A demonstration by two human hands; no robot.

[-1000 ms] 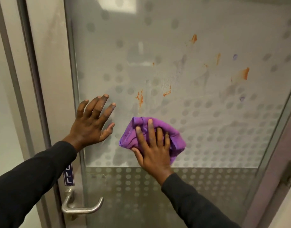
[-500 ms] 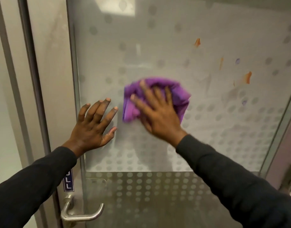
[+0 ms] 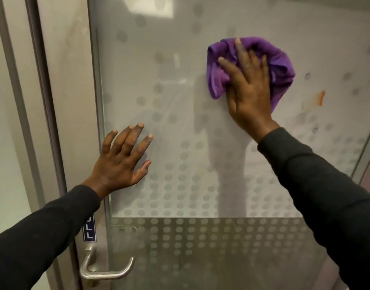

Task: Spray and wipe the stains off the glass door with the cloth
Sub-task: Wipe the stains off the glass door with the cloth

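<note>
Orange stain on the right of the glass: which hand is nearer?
Right. The right hand, pressing the purple cloth on the glass, is just left of the orange stain; the left hand rests flat far to its lower left.

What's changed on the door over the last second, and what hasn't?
The right hand swept the purple cloth up and to the right across the glass door; the middle now shows no orange. Unchanged: left hand flat on the glass, and the orange smear at the right.
</note>
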